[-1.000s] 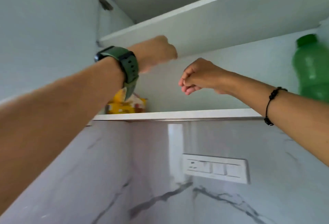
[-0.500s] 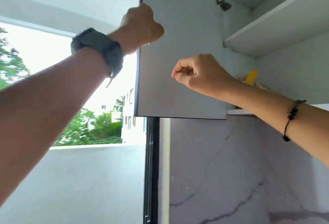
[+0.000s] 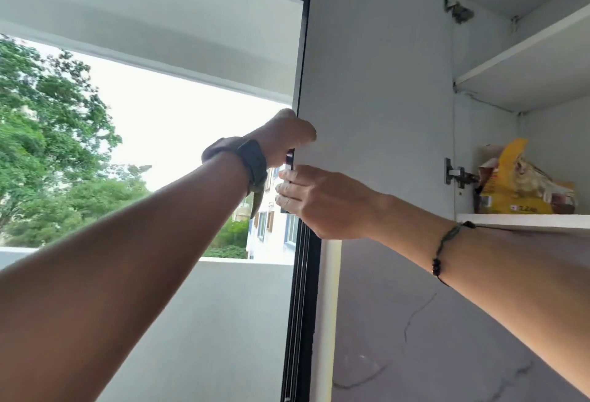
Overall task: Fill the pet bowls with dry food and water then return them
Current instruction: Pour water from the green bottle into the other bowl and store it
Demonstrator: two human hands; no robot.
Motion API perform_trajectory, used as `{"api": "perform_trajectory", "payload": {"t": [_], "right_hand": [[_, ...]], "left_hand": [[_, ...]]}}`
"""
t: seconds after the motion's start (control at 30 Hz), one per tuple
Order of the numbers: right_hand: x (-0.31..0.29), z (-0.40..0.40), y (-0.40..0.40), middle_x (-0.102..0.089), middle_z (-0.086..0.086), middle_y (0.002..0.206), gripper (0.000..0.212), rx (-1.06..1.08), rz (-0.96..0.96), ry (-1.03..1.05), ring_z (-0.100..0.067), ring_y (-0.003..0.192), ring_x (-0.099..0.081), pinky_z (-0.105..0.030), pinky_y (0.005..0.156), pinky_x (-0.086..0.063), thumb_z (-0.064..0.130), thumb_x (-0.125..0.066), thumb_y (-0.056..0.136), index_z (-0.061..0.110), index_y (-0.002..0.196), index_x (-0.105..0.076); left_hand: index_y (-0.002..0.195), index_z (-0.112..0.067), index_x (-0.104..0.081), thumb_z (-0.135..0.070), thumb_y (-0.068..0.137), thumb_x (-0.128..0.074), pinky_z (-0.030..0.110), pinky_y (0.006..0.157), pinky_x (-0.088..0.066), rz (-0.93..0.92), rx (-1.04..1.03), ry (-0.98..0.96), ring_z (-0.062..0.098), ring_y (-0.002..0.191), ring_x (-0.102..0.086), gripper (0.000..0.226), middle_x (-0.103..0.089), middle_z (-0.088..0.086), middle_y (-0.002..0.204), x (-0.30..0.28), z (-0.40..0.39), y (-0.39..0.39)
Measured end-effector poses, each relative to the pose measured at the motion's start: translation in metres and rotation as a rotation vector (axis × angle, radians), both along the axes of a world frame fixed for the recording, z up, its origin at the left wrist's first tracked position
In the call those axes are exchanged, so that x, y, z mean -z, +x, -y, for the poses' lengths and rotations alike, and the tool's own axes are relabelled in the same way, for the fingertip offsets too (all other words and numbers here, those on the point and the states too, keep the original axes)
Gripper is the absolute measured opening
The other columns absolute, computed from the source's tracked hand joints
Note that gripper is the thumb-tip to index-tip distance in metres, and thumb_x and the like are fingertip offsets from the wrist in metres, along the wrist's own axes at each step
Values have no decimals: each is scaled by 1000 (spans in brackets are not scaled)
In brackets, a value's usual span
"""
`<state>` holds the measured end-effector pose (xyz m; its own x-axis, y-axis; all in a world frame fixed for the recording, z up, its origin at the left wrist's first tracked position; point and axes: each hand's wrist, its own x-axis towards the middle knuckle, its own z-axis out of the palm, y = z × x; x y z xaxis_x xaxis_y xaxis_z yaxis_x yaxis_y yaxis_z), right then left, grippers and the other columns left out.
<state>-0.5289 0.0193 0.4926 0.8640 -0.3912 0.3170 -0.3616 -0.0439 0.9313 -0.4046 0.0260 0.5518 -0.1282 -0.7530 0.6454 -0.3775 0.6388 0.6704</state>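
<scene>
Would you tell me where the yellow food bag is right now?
The yellow food bag sits at the right of the head view, on the cabinet's lower shelf, beside the lower door hinge.

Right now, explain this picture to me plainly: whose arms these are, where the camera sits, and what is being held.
There is no machine here. The arms belong to a person wearing a wide-angle camera on the head, so you see what they see, looking up at a wall cabinet beside a window.

The left hand, with a dark watch on its wrist, grips the free edge of the open cabinet door. The right hand, with a black cord bracelet on its wrist, holds the same edge just below.

Inside, on the lower shelf, sits a crumpled yellow bag, probably the dry pet food. The upper shelf shows nothing from here. No bowls are in view.
</scene>
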Motion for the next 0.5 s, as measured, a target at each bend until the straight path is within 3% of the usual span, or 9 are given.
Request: {"api": "perform_trajectory", "payload": {"t": [0.07, 0.17, 0.23, 0.33, 0.5], "right_hand": [[0, 0, 1, -69, -6, 94, 22, -96, -49, -54, -27, 97, -61, -38, 105, -35, 10, -51, 81, 7, 92, -70], [-5, -17, -3, -59, -6, 65, 9, -287, -115, -127, -26, 69, -56, -37, 91, -34, 6, -61, 70, 7, 61, -63], [-3, -30, -16, -56, -6, 66, 15, -343, -123, -157, -26, 70, -52, -37, 89, -36, 7, -57, 77, 7, 64, -62], [-1, -57, -48, -58, -7, 73, 25, -365, -53, -148, -27, 77, -54, -36, 87, -45, 14, -47, 90, 5, 72, -62], [5, -117, -116, -58, -9, 73, 33, -299, 24, -179, -31, 74, -56, -37, 89, -39, 16, -36, 95, 6, 73, -58]], "left_hand": [[90, -7, -47, -6, 92, -47, 20, 53, -37, -44, -105, -63, 17, 66, -45, 2, -44, 2, 75, 2, -1, -9], [71, -7, -45, -4, 81, -49, 23, 47, -29, -79, -221, -111, 20, 57, -38, 12, -40, 4, 69, 1, -10, -20], [76, -6, -50, -7, 79, -55, 27, 55, -33, -56, -166, -191, 23, 64, -42, 6, -45, 6, 72, 1, -22, -28], [99, -4, -54, -17, 82, -59, 35, 64, -45, -36, -69, -367, 25, 78, -53, 22, -58, 9, 91, 4, -46, -52], [102, -9, -37, -17, 89, -51, 30, 54, -35, -27, 300, -568, 16, 65, -39, 21, -41, 0, 78, 7, -80, -125]]}}
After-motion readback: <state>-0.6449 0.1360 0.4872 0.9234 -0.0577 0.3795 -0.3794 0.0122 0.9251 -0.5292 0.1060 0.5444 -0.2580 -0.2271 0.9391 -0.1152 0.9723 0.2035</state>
